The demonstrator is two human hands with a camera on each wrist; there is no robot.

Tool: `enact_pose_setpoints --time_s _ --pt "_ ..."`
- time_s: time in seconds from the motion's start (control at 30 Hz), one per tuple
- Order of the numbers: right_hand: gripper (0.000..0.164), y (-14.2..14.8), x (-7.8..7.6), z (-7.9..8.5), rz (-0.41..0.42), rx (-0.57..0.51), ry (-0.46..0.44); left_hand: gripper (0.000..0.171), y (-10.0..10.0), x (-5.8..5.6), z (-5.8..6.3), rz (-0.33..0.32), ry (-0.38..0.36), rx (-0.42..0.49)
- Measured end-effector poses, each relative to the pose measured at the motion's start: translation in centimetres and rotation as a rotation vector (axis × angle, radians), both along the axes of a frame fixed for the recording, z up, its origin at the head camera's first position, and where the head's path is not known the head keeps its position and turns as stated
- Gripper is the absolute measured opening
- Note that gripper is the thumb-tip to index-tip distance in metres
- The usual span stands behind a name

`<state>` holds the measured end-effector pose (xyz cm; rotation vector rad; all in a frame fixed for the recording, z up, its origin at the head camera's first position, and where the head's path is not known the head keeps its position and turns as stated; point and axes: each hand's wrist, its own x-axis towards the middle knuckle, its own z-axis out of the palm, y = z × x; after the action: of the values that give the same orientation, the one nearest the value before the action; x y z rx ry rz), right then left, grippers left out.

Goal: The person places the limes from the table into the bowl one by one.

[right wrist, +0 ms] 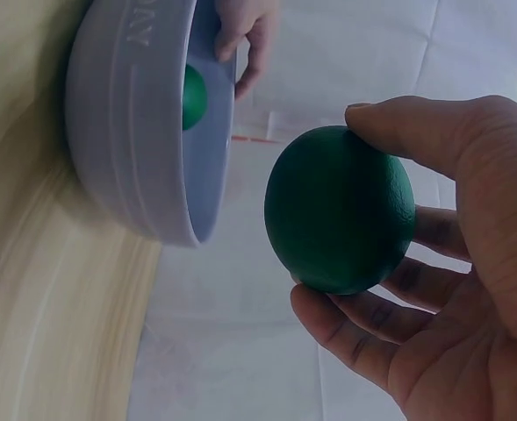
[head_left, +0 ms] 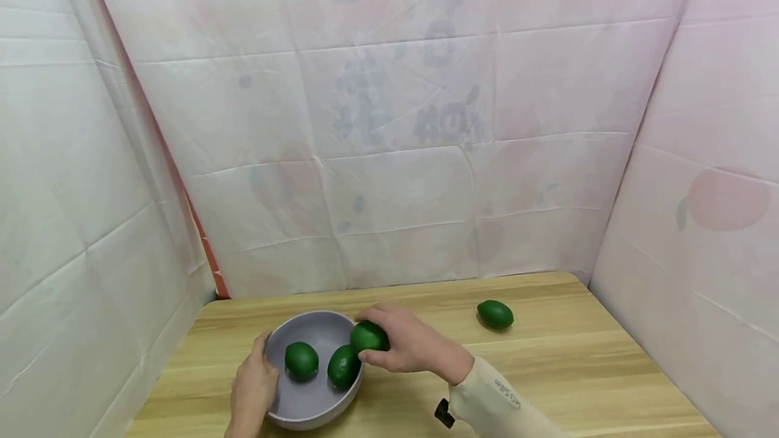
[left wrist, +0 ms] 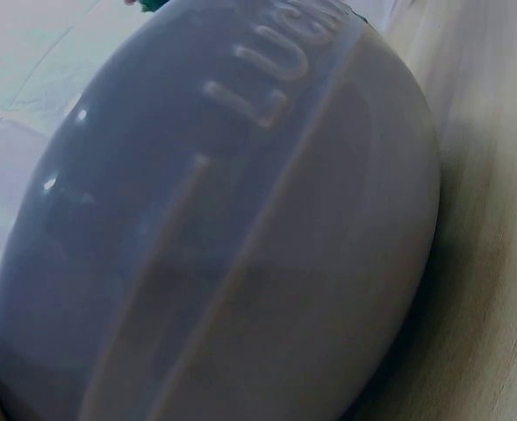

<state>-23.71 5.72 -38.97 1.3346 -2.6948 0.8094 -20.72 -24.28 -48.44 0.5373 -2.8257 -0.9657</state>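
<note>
A right hand (head_left: 410, 343) holds a green lime (head_left: 370, 337) at the right edge of the gray bowl (head_left: 321, 331).

Its thumb and fingers pinch the lime around the sides; the left hand (head_left: 254, 380) pinches the bowl's left edge. To do this well, I think it is best to hold the lime softly, lift it higher than the bowl's edge, and let go down low, so it does not bonk the left lime (head_left: 301, 361) or the right lime (head_left: 344, 366) in the bowl. The left hand should stop the bowl from sliding. The held lime looks almost round, so its long way may point toward the right wrist camera; where its tips point, I cannot tell.
</note>
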Motion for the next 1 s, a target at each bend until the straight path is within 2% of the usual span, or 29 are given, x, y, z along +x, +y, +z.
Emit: enact_pose_setpoints --time_s 0.4,0.63,1.0 --pt "0.047 -2.0 0.4 0.1 0.042 0.021 0.026 0.052 0.0 -0.2 0.0 0.006 -0.016 0.002" --pt "0.048 -3.2 0.8 -0.5 0.074 0.046 0.030 0.051 0.0 -0.2 -0.1 -0.002 -0.015 0.000" --pt "0.045 -5.0 1.2 -1.4 0.122 0.074 0.099 0.052 0.0 -0.2 -0.1 0.002 -0.017 0.002"
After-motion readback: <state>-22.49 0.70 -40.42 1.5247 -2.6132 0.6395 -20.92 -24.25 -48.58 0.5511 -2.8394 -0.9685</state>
